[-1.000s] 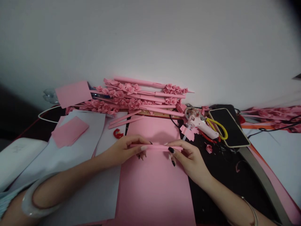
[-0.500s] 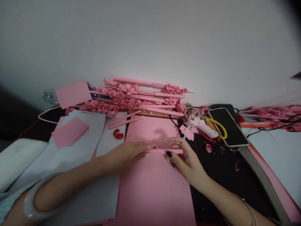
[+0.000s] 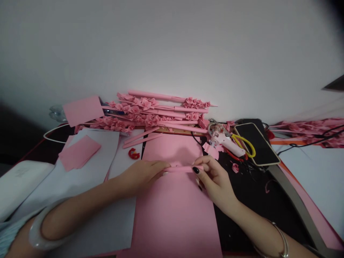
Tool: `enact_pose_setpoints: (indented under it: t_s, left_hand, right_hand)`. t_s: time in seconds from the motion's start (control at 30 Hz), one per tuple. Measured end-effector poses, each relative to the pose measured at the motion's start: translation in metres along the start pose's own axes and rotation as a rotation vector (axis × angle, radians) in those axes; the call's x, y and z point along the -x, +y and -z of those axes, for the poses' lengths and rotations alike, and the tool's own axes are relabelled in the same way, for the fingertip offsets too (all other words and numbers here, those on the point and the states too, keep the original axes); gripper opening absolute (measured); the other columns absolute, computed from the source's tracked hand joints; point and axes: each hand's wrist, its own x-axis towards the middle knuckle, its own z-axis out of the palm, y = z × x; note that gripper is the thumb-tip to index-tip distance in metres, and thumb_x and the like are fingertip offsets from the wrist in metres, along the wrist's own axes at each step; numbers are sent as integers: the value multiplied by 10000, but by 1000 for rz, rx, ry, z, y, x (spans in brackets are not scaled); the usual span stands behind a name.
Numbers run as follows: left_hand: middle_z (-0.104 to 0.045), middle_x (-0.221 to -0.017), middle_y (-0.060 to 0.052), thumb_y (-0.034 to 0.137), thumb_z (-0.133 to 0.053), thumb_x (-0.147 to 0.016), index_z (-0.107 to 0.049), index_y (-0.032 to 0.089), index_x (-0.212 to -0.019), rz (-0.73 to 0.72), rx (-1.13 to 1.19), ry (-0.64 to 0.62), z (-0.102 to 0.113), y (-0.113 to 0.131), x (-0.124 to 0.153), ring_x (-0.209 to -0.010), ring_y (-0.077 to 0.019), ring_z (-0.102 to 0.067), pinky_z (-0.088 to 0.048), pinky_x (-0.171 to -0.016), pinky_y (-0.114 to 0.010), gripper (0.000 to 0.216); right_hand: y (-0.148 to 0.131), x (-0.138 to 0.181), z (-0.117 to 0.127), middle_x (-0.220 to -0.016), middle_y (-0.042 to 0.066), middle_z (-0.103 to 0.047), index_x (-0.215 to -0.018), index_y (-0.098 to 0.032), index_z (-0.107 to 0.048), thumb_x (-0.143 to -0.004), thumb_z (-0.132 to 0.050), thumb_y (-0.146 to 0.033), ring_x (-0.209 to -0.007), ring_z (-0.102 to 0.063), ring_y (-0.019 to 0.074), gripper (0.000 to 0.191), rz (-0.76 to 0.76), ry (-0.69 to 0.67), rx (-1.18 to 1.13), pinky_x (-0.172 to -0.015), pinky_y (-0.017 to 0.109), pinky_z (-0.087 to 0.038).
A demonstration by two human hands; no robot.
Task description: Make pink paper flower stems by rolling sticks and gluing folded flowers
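Head camera: left hand (image 3: pixel 142 176) and right hand (image 3: pixel 218 181) pinch opposite ends of a pink paper tube (image 3: pixel 180 169) between thumb and fingers — presumably to keep it level and tightly rolled — over a pink sheet (image 3: pixel 177 211). A glue gun (image 3: pixel 228 143) lies nearby, likely for easy reach.

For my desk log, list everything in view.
Tube: one, pink, centre
Sheet: one, pink, under tube
Flower stems: several, pink, back and right
Curl: one, red, left
Thin tubes: two, pink, behind curl
Cards: several, pink, left
Paper: several, white, both sides
Glue gun: one, pink, right
Loop: one, yellow, right
Phone: one, black, right
Bottle: one, clear, back left
Box: one, white, left
Cables: several, black, white, both sides
Left hand: one, bare, on tube
Right hand: one, bare, on tube
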Motion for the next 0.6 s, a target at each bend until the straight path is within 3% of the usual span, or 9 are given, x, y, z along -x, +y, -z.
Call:
enact_pose_setpoints:
  t_s: [0.2,0.37,0.6]
  left_hand:
    - [-650,-971,-73,270,-268,-933,-547,182,-1062,22,42,62,1,-11,1,-849,-195,-615,-459,-735,-261,320]
    - [-658,-972,-88,261,-287,-917,-562,170,-1067,40,12,26,1,-7,-1,-873,-212,-619,-472,-753,-285,326]
    - [-655,-1056,-129,236,-295,-907,-562,149,-1116,23,-49,-9,-1,-5,0,-939,-243,-620,-481,-782,-323,350]
  right_hand:
    - [-1,-3,6,-670,-6,-568,-966,-209,-477,-937,-376,-324,-473,-509,101,156,55,155,-91,-438,220,-385]
    - [1,1,10,-624,-20,-527,-819,-198,-486,-876,-494,-262,-491,-464,99,86,116,88,295,-466,216,-370]
    - [-2,0,14,-541,-39,-465,-685,-207,-428,-886,-423,-185,-447,-420,91,202,303,57,625,-469,208,-339]
